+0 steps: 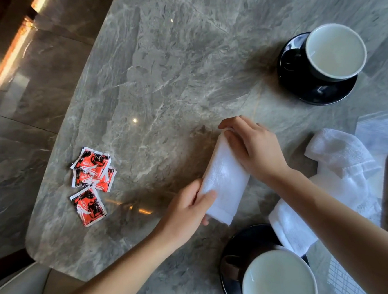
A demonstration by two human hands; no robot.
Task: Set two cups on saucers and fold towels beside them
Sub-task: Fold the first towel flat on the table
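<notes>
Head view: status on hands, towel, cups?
Left hand grips near end of folded white cloth towel, right hand its far end. Black cups on black saucers. Second white towel crumpled at right.

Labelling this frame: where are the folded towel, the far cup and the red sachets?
folded towel [225, 175], head view, middle of cloth.
far cup [335, 50], head view, pale inside.
red sachets [91, 177], head view, middle packet.

Grey marble table [172, 63], cluster of red-and-black sachets [91, 173] near its left edge, glossy brown floor [13, 131] beyond

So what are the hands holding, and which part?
The folded white towel: the left hand grips its near end, the right hand holds its far end.
</notes>
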